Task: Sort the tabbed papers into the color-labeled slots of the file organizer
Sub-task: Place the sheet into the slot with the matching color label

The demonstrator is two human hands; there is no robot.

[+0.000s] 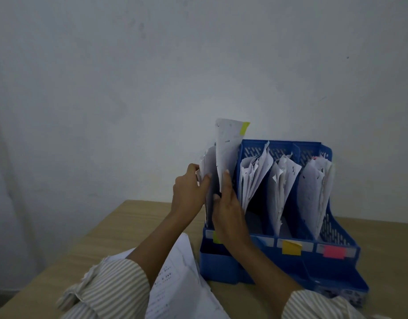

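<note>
1. Fingers (226, 174) of the right hand (229, 210) are pinching a white paper (227, 153) with a yellow-green tab (245, 128) at its top right corner.
2. That paper is standing tall in the far-left slot of the blue file organizer (290, 256), and it is sticking up above the other sheets.
3. The left hand (190, 189) is gripping the bunch of papers (207, 164) already in that same slot, with the thumb in front and the fingers curled behind, pulling them to the left.
4. The organizer is sitting on a wooden table (120, 229), close to the wall (152, 65).
5. Three more slots to the right are holding crumpled white papers (255, 178).
6. A yellow label (291, 247) is sticking on the front of the third slot, and a pink label (334, 252) is on the far-right one.
7. A bit of yellow-green label (216, 238) is peeking out beside the right wrist on the left slot.
8. Loose sheets (175, 279) are lying on the near side of the table between the two striped sleeves (111, 282).
</note>
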